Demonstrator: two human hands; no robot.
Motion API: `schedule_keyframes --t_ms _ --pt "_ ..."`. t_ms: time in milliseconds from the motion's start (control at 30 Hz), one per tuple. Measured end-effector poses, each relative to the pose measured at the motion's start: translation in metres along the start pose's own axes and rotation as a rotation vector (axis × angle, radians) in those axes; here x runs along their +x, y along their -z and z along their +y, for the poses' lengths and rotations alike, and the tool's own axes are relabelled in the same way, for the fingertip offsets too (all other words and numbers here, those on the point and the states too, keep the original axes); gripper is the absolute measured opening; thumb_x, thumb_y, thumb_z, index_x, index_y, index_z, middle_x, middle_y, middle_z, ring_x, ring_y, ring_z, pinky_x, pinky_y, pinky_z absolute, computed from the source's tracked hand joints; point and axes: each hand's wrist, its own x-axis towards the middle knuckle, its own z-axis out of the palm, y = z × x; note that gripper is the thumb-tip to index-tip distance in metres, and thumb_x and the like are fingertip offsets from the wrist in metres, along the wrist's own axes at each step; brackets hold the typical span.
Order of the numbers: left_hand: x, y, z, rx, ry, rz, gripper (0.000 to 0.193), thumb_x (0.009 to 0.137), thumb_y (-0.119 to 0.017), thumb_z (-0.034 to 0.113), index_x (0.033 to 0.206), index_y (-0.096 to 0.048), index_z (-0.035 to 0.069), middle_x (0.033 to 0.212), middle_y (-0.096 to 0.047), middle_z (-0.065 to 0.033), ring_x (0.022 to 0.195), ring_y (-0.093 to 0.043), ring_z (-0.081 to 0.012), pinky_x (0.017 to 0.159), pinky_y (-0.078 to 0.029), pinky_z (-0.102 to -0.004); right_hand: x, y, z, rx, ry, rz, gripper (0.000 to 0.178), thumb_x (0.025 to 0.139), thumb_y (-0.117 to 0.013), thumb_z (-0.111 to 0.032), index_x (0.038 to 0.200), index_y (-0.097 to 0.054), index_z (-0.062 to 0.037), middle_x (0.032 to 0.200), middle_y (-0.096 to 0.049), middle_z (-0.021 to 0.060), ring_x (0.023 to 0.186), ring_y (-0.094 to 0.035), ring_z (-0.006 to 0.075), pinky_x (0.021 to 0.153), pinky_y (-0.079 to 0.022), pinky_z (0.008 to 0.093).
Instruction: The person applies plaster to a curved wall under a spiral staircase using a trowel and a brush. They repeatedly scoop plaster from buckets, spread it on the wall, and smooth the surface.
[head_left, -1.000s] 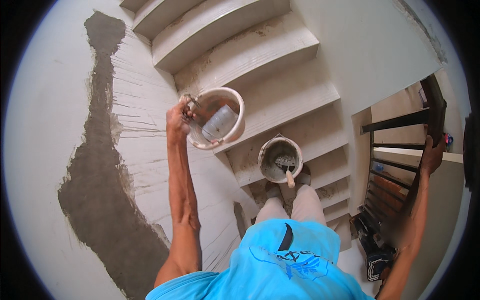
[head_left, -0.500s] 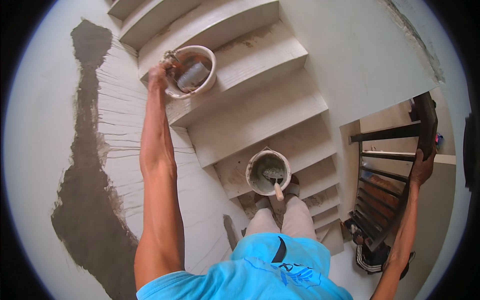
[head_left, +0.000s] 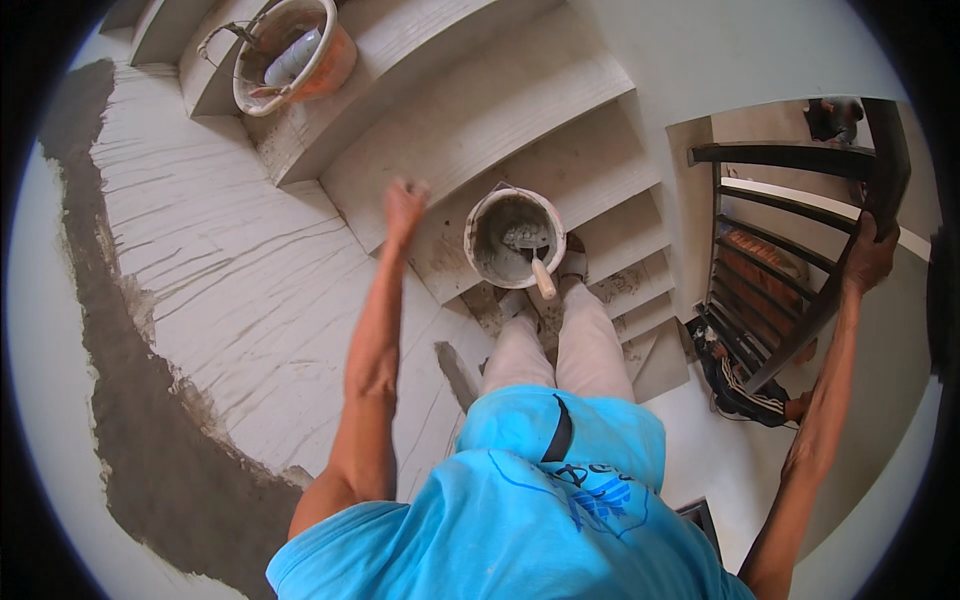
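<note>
My left hand (head_left: 405,208) hangs over the stair treads, away from any bucket; motion smears its fingers. At the upper left an orange bucket (head_left: 342,62) with a pale, plaster-smeared rim stands tilted on a step. In it lies a grey cylindrical thing (head_left: 293,58), and its wire handle sticks out to the left. My right hand (head_left: 868,262) is wrapped round the dark handrail (head_left: 845,270). By my feet sits a second mortar-coated bucket (head_left: 478,243), holding grey mortar and a trowel whose wooden handle (head_left: 543,277) leans over the rim.
Pale steps (head_left: 480,120) climb to the upper left. Along the left wall runs a broad band of dark grey mortar (head_left: 150,450). Beyond the railing bars (head_left: 780,205), a person in dark striped trousers (head_left: 740,385) is partly visible below.
My left hand has let go of the upper bucket and come back toward me. That bucket now stands on a higher step. My right hand still grips the handrail.
</note>
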Motion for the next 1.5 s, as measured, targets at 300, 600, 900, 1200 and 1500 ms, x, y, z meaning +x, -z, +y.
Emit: schedule_keyframes --t_ms 300,600,900,1200,1500 --pt "-0.056 -0.158 0.000 -0.062 -0.186 -0.187 0.054 0.081 -0.062 0.017 0.130 -0.049 0.002 0.122 -0.055 -0.0250 0.115 -0.053 -0.0405 0.097 -0.042 -0.0484 -0.002 -0.007 0.015 -0.010 0.004 0.025 0.055 0.085 -0.062 -0.047 0.121 -0.058 -0.0065 0.111 -0.067 0.0146 0.106 -0.063 0.0328 0.091 -0.046 0.0404" --pt "0.005 -0.215 0.010 0.173 -0.249 -0.440 0.056 0.078 -0.069 0.017 0.128 -0.046 0.006 0.134 -0.044 -0.0218 0.123 -0.048 -0.0411 0.100 -0.043 -0.0526 0.000 -0.001 0.013 0.056 0.088 0.047 0.052 0.085 -0.064 -0.045 0.118 -0.060 -0.0043 0.108 -0.068 0.0148 0.103 -0.064 0.0313 0.091 -0.046 0.0384" --pt "-0.043 -0.151 0.011 0.059 -0.394 -0.601 0.028 0.082 -0.066 0.031 0.087 -0.065 0.003 0.085 -0.064 -0.0226 0.087 -0.063 -0.0396 0.074 -0.049 -0.0493 -0.005 0.005 -0.002 0.041 0.068 0.023 0.049 0.084 -0.064 -0.035 0.121 -0.057 -0.0038 0.109 -0.067 0.0177 0.104 -0.064 0.0343 0.091 -0.046 0.0403" --pt "-0.136 -0.111 0.029 -0.118 -0.328 -0.556 0.032 0.086 -0.062 0.030 0.077 -0.067 0.001 0.075 -0.062 -0.0232 0.074 -0.061 -0.0419 0.067 -0.047 -0.0491 -0.006 0.005 -0.014 0.076 -0.010 -0.033 0.052 0.083 -0.065 -0.031 0.127 -0.052 -0.0058 0.114 -0.065 0.0191 0.107 -0.061 0.0384 0.090 -0.046 0.0437" --pt "-0.180 0.028 0.093 -0.305 -0.187 -0.339 0.036 0.090 -0.056 0.032 0.082 -0.069 -0.001 0.070 -0.064 -0.0207 0.065 -0.063 -0.0310 0.062 -0.046 -0.0412 -0.004 0.003 -0.017 0.007 -0.022 -0.064 0.064 0.085 -0.065 -0.033 0.139 -0.041 -0.0068 0.128 -0.058 0.0219 0.116 -0.056 0.0399 0.096 -0.044 0.0452"
